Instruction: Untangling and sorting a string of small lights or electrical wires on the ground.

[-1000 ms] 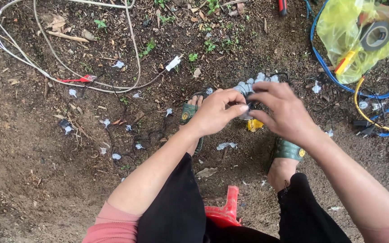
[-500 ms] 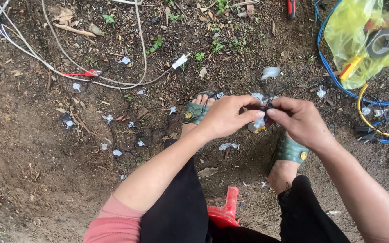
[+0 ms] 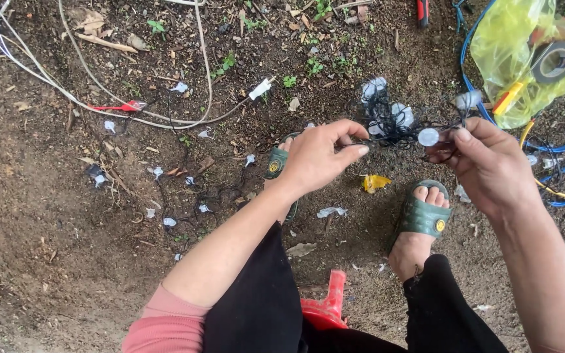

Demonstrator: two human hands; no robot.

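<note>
Both my hands hold a tangled black string of small lights (image 3: 387, 121) with clear round bulbs, stretched between them above the dirt. My left hand (image 3: 318, 157) pinches the black wire between thumb and fingers. My right hand (image 3: 485, 163) grips the other end, with one clear bulb (image 3: 429, 136) by its thumb. More of the same string trails on the ground to the left (image 3: 165, 196), with several bulbs scattered along it. My feet in green slides (image 3: 423, 216) rest below the hands.
White cables (image 3: 67, 85) with a white plug (image 3: 261, 88) loop across the upper left. A yellow plastic bag (image 3: 524, 52) holding a tape roll lies upper right, beside blue cables (image 3: 557, 173). A red plastic stool (image 3: 325, 304) is under me. A yellow scrap (image 3: 374, 183) lies on the soil.
My hands have drawn apart and the right one moved right, pulling the light string out between them; the tangle of bulbs now hangs above and between the hands.
</note>
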